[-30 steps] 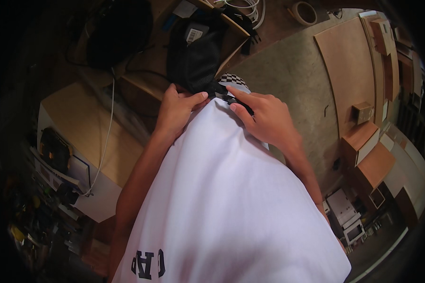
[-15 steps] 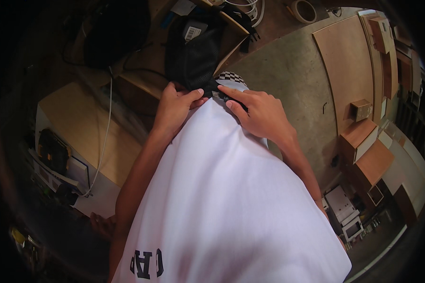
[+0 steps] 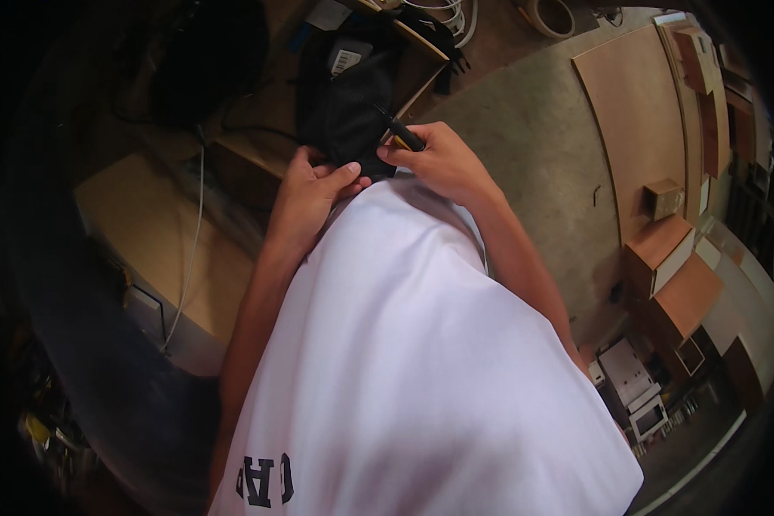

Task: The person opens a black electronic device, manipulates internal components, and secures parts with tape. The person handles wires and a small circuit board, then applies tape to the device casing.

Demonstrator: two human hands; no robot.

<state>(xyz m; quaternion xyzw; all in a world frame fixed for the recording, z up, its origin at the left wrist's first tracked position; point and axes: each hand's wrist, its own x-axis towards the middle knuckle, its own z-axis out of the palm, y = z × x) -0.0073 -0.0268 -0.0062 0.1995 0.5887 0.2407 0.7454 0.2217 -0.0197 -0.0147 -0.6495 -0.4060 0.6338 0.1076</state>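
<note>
With left hand [image 3: 305, 193], thumb pressed to fingers, pinches the black bag [image 3: 344, 103] at 12 o'clock by its edge, and with right hand [image 3: 439, 165] grips a black-and-yellow tool [image 3: 408, 138] in curled fingers at the bag's 4 o'clock.

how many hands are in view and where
2: the left hand grips the lower edge of the black fabric item; the right hand, to its right, holds a slim black-and-yellow tool. Dark areas may hide others.

Black cloth [image 3: 340, 107] matt; wooden panel [image 3: 632, 125] smooth.
</note>
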